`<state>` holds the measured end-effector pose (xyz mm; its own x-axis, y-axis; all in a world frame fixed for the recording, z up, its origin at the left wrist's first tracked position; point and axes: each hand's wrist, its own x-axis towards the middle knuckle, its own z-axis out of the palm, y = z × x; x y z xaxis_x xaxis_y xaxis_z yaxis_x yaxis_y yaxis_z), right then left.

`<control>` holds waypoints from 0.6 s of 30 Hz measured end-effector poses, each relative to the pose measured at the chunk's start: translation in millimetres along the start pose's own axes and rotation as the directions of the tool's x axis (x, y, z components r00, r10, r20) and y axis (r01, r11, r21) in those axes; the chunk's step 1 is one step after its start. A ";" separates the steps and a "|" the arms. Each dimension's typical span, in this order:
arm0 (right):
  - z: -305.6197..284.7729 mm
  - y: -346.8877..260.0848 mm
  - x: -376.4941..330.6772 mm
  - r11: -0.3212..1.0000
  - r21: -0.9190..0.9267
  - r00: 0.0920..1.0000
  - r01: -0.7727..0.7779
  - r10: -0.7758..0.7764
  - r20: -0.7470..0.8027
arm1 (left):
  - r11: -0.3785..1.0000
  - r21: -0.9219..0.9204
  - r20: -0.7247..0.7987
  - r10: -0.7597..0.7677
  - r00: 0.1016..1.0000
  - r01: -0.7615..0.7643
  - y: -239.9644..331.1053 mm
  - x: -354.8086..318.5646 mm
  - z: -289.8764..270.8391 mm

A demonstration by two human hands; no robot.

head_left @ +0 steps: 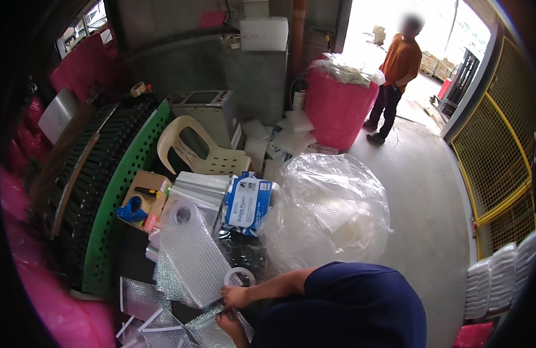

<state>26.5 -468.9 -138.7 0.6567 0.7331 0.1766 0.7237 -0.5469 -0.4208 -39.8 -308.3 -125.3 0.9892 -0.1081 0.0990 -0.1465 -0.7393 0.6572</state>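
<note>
My right hand (236, 297) is closed at the lower corner of a large bubble-wrap pouch (192, 255); what its fingers grip is too small to make out. Just below it, my left hand (230, 326) is closed at the edge of another bubble-wrap pouch (205, 332). A white roll of tape (251, 275) stands right behind my right hand. Another tape roll (183, 204) rests at the far end of the large pouch. More bubble pouches with white strips (157, 329) lie to the left of my hands.
Beyond sit a blue-and-white pack (247, 204), an open carton (141, 181) with a tape dispenser (133, 209), and a cream plastic chair (207, 156). A big clear plastic bag (337, 214) stands right. A green perforated rail (114, 232) runs left. Someone in orange (400, 61) stands by the doorway.
</note>
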 end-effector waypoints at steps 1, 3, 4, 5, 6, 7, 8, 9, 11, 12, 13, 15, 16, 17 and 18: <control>-4.2 -7.4 1.0 0.998 0.059 1.000 -0.001 0.000 0.012 | 0.995 -0.058 -0.044 0.075 0.996 -0.077 -9.5 4.3 6.1; -5.4 -8.2 0.8 0.999 0.051 0.999 -0.019 0.017 0.039 | 0.999 -0.030 -0.011 0.037 0.999 -0.038 3.1 6.5 4.0; -6.3 -7.4 1.3 0.999 0.045 0.998 -0.029 0.027 0.052 | 0.999 -0.017 0.006 0.050 0.999 -0.050 -0.8 6.0 1.9; -4.4 -7.7 0.3 0.995 0.097 1.000 0.007 -0.004 -0.031 | 0.999 -0.013 0.035 0.051 0.998 -0.051 -4.6 7.5 0.9; -6.2 -9.7 0.0 0.994 0.110 1.000 0.018 -0.017 -0.013 | 0.999 -0.005 0.073 0.048 0.996 -0.048 -2.9 10.4 -1.4; -8.8 -9.5 -0.1 0.992 0.122 1.000 0.030 -0.030 0.003 | 0.999 -0.045 0.096 -0.013 0.995 0.017 -1.8 12.6 -5.1; -7.7 -3.7 -2.5 0.992 0.118 0.999 0.040 -0.043 0.029 | 0.997 -0.077 0.111 -0.017 0.994 0.025 -6.1 12.6 -4.6; -4.2 -3.6 -0.8 0.992 0.097 0.996 0.077 -0.080 0.031 | 0.994 -0.108 0.125 -0.020 0.992 0.033 -11.6 14.3 -5.0; -1.3 -2.5 -1.5 0.987 0.112 0.993 0.118 -0.120 0.019 | 0.981 -0.178 0.172 -0.045 0.984 0.076 -13.5 18.6 -7.8; -2.5 0.2 -2.7 0.984 0.115 0.990 0.135 -0.138 0.012 | 0.984 -0.171 0.180 -0.020 0.984 0.051 -13.7 21.0 -9.2; -3.6 2.9 -3.1 0.983 0.096 0.987 0.155 -0.159 0.032 | 0.986 -0.164 0.187 0.006 0.982 0.025 -16.2 22.4 -10.2; -2.4 4.4 -2.1 0.977 0.070 0.975 0.203 -0.208 0.073 | 0.987 -0.162 0.197 0.026 0.980 0.006 -20.9 22.9 -11.5; -1.6 5.3 -2.2 0.972 0.058 0.971 0.226 -0.230 0.063 | 0.986 -0.169 0.198 0.025 0.980 0.010 -22.6 23.4 -11.0; -0.7 5.1 -1.5 0.966 0.047 0.965 0.254 -0.257 0.053 | 0.985 -0.175 0.197 0.020 0.980 0.015 -23.5 23.6 -11.8; 0.2 5.6 -0.9 0.958 0.037 0.957 0.284 -0.285 0.044 | 0.986 -0.168 0.192 0.039 0.981 -0.007 -24.0 24.1 -12.2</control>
<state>29.9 -472.6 -141.4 0.4128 0.8758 0.2500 0.8720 -0.3007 -0.3863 -12.4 -285.0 -129.5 0.9647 -0.2624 -0.0203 -0.1513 -0.6161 0.7730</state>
